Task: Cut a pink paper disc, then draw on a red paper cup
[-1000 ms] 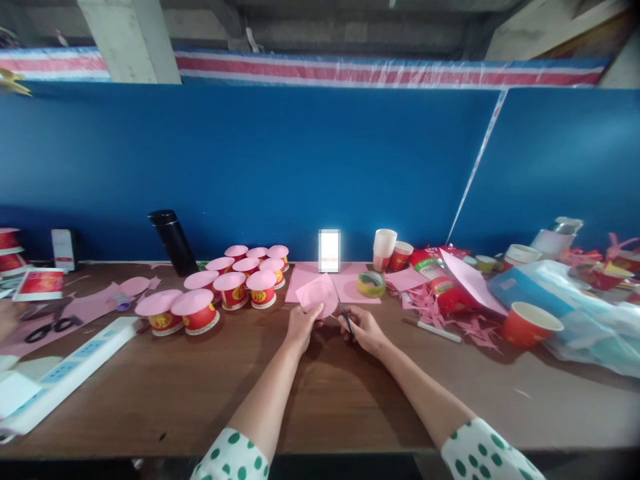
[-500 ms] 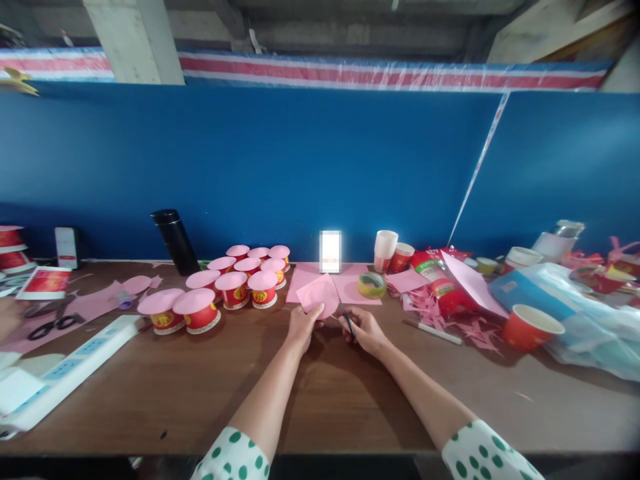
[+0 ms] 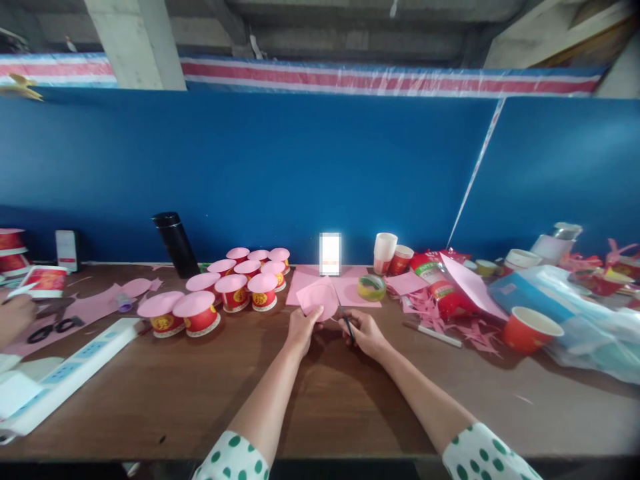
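Note:
Between thumb and fingers, my left hand (image 3: 303, 328) pinches a piece of pink paper (image 3: 320, 298), its right side cut to a curve and its left side still angular. My right hand (image 3: 366, 331) is closed around the dark handles of a pair of scissors (image 3: 349, 327). The scissor blades point up and away, along the paper's right edge. Behind the held piece lie flat pink sheets (image 3: 305, 277) and a roll of tape (image 3: 371, 287). Left of my hands, red paper cups topped with pink discs (image 3: 233, 291) stand in a group.
Pink scraps (image 3: 480, 333), a white pen (image 3: 440, 335) and a red cup (image 3: 532, 329) lie to the right, near a plastic bag (image 3: 600, 333). Leftward are a black flask (image 3: 176, 245), a power strip (image 3: 75, 373), black-handled scissors (image 3: 53, 327) and another person's hand (image 3: 16, 319).
The scissor blades have shifted slightly against the paper's right edge. My left hand keeps its hold. At the far left, the other person's hand has come further into view with something white.

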A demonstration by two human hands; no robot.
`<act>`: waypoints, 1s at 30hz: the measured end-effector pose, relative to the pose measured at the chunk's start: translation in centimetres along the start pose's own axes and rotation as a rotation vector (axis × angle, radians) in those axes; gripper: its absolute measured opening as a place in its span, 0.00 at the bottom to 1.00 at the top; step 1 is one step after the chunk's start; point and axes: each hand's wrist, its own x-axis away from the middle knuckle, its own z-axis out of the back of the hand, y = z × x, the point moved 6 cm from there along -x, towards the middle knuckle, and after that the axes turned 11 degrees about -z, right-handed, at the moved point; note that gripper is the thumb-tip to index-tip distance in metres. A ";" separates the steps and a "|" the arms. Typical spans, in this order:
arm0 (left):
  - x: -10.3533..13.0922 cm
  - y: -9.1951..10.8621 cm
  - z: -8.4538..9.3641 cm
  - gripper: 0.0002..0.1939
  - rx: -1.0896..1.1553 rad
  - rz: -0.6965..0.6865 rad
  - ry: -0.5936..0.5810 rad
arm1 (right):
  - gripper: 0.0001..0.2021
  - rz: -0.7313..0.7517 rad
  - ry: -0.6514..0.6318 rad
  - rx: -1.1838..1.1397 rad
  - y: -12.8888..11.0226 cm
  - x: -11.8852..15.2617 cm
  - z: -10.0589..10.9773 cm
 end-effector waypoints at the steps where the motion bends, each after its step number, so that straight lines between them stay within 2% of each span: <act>1: 0.0 0.0 0.0 0.19 -0.001 0.000 0.002 | 0.16 0.001 0.000 0.003 0.0 0.0 0.0; 30: 0.0 0.3 0.0 0.18 -0.013 -0.001 0.009 | 0.16 0.036 -0.003 0.001 -0.6 0.3 -0.2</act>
